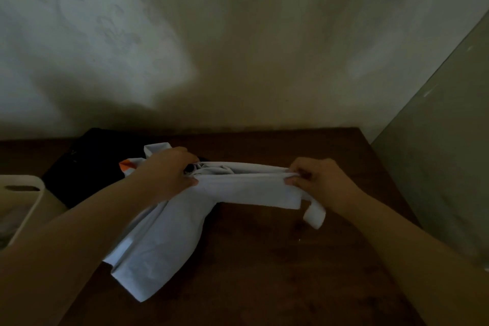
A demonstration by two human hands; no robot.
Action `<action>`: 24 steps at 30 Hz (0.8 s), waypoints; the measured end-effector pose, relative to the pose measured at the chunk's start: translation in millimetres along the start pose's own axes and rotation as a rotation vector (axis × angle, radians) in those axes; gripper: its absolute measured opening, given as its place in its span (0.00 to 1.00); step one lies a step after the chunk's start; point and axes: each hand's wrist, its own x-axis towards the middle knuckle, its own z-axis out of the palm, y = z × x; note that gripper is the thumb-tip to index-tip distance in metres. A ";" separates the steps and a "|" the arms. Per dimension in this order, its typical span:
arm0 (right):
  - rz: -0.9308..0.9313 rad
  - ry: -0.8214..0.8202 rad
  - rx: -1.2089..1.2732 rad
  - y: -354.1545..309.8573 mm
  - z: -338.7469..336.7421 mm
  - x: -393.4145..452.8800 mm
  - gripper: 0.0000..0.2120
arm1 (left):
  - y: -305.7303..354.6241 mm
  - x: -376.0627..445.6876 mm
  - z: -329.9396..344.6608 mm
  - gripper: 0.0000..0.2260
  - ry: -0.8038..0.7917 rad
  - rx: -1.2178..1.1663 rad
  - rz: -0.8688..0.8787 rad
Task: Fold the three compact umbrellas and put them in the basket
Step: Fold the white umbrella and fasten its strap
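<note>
Setting: a dim room, a dark wooden table point(264, 259) pushed against a pale wall, seen from above the person's own arms
White umbrella point(238, 185): held just above the table, stretched sideways between both hands; loose white fabric hangs from it toward the person and drapes onto the tabletop
Left hand point(166, 172): fingers curled round the umbrella's left end, where a dark part shows at the fingertips; it seems to anchor that end so the cloth can be pulled straight
Right hand point(315, 180): thumb and fingers pinch the fabric edge at the right end, a narrow, tight grip, likely to draw the pleats taut before wrapping
Strap point(315, 216): a short white band dangles below the right hand, not yet fastened
Dark umbrella point(92, 167): a black heap behind the left forearm, near the wall, with a white and orange piece point(127, 165) lying on it; whether that piece is a third umbrella cannot be told
Basket point(39, 193): pale, at the table's left edge, only partly in view; contents too blurred to name
Progress: folding looks midway, nothing clearly placed in the basket yet
</note>
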 end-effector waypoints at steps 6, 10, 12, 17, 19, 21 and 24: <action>0.114 -0.142 -0.281 -4.4 11.8 8.0 0.34 | 3.9 -3.7 4.3 0.21 0.060 0.013 0.033; 0.016 -0.183 -0.344 -30.7 20.5 18.5 0.46 | 8.9 -5.5 4.9 0.22 0.067 0.020 0.050; -0.058 -0.225 -0.308 -50.7 35.1 25.7 0.46 | 12.0 -6.7 5.7 0.22 0.070 0.022 0.069; -0.176 -0.252 -0.494 -70.8 52.3 38.4 0.15 | 13.1 -10.0 6.9 0.19 0.078 0.015 0.072; -0.205 -0.247 -0.465 -67.7 48.0 35.0 0.12 | 11.5 -10.8 8.9 0.17 0.093 -0.010 0.075; -0.198 -0.233 -0.362 -64.3 45.4 29.8 0.13 | 14.6 -9.9 11.7 0.16 0.104 -0.020 0.086; -0.137 -0.262 -0.281 -69.5 42.9 28.6 0.17 | 18.8 -3.3 14.4 0.16 0.117 -0.006 0.081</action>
